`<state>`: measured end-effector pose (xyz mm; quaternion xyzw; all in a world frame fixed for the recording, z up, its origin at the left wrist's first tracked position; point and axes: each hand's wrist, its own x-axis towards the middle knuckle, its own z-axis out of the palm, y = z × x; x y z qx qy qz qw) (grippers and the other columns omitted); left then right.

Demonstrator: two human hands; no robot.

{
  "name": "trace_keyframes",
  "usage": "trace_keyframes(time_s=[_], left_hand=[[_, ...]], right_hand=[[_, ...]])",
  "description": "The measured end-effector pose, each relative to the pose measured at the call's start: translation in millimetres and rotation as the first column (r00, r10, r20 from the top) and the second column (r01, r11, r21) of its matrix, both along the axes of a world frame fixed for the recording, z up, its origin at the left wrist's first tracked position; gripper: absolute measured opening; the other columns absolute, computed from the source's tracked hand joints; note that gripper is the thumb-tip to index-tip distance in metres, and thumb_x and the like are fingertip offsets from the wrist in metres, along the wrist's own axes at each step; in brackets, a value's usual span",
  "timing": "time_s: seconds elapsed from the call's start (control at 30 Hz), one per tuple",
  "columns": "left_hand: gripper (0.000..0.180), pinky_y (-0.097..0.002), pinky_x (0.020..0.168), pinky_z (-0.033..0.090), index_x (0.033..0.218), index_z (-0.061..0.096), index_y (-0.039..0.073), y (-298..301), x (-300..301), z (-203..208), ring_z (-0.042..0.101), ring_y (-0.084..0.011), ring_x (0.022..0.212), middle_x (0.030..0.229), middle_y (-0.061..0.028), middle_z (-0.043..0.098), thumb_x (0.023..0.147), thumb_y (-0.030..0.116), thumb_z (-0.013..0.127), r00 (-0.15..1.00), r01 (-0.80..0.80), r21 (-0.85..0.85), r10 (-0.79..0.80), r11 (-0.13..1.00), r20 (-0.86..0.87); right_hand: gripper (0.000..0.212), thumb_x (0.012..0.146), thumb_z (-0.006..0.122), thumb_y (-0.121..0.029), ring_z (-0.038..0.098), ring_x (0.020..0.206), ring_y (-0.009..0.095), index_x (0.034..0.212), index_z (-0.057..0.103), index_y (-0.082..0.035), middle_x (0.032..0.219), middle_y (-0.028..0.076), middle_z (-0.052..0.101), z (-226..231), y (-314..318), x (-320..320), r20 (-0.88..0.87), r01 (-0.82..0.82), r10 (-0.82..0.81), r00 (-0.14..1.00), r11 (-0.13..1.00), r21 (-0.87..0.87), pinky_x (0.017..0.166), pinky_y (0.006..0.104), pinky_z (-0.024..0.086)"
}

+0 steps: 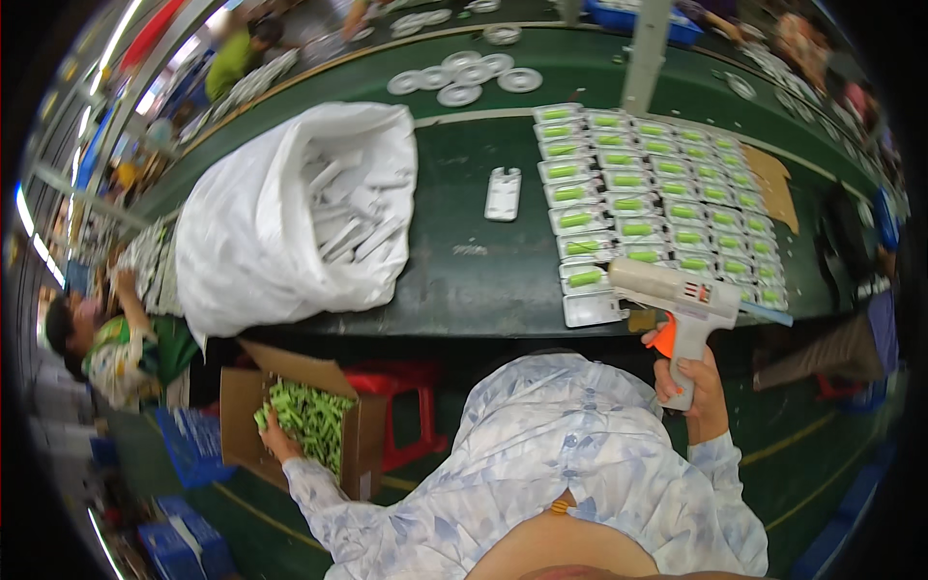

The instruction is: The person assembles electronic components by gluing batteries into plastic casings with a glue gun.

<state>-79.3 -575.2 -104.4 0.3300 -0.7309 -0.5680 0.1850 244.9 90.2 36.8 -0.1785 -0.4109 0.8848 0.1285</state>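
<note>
My right hand point(691, 382) grips a white hot glue gun point(677, 295) with an orange trigger; its nozzle points left over the near edge of the rows. A blue glue stick point(768, 312) sticks out of its back. At lower left, my left hand point(278, 437) reaches into an open cardboard box point(362, 440) full of small green batteries point(314, 425). Its fingers curl at the pile, seemingly around a green battery; their tips are partly hidden. Several rows of white plastic casings point(585, 220), most with a green battery in them, lie on the right of the workbench point(454, 275).
A large white sack point(242, 232) of white plastic parts stands on the bench at left. One white casing point(502, 194) lies mid-bench. Round white discs point(464, 75) rest on the far green belt. A metal post point(646, 58) rises behind. A red stool point(416, 416) stands beside the box.
</note>
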Motion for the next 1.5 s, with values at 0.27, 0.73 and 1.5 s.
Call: trace_keyframes(time_s=[0.27, 0.73, 1.5], left_hand=[[0.03, -0.0341, 0.046, 0.041, 0.102, 0.065, 0.006, -4, 18, -28, 0.053, -0.0148, 0.058, 0.079, -0.0018, 0.062, 0.078, 0.019, 0.077, 0.998, 0.043, 0.028, -0.042, 0.999, -0.057], [0.026, -0.0327, 0.067, 0.058, 0.106, 0.066, 0.003, 102, 13, 240, 0.069, -0.0184, 0.081, 0.094, -0.0065, 0.07, 0.081, 0.007, 0.071, 0.804, 0.568, -0.05, -0.567, 0.822, -0.179], [0.029, -0.0282, 0.071, 0.05, 0.11, 0.065, 0.003, 428, -66, 184, 0.066, -0.0198, 0.087, 0.1, -0.009, 0.068, 0.082, 0.007, 0.07, 0.166, 0.629, -0.761, -0.984, 0.16, -0.07]], right_hand=[[0.073, 0.083, 0.062, -0.015, 0.044, 0.047, 0.01, 0.144, 0.028, 0.004, 0.135, 0.024, 0.048, -16, 13, 5, -0.03, 0.022, -0.021, 0.999, 1.0, 0.023, 0.041, 0.0256, 0.045], [0.073, 0.08, 0.065, -0.018, 0.047, 0.05, 0.013, 0.141, 0.031, 0.005, 0.131, 0.026, 0.051, -19, 17, -12, -0.093, -0.082, 0.079, 0.993, 0.996, -0.037, 0.042, 0.0275, 0.047], [0.068, 0.08, 0.064, -0.021, 0.052, 0.049, 0.015, 0.136, 0.037, 0.008, 0.126, 0.029, 0.052, 0, 8, -5, 0.04, 0.034, -0.034, 0.999, 0.999, -0.004, 0.044, 0.0295, 0.049]])
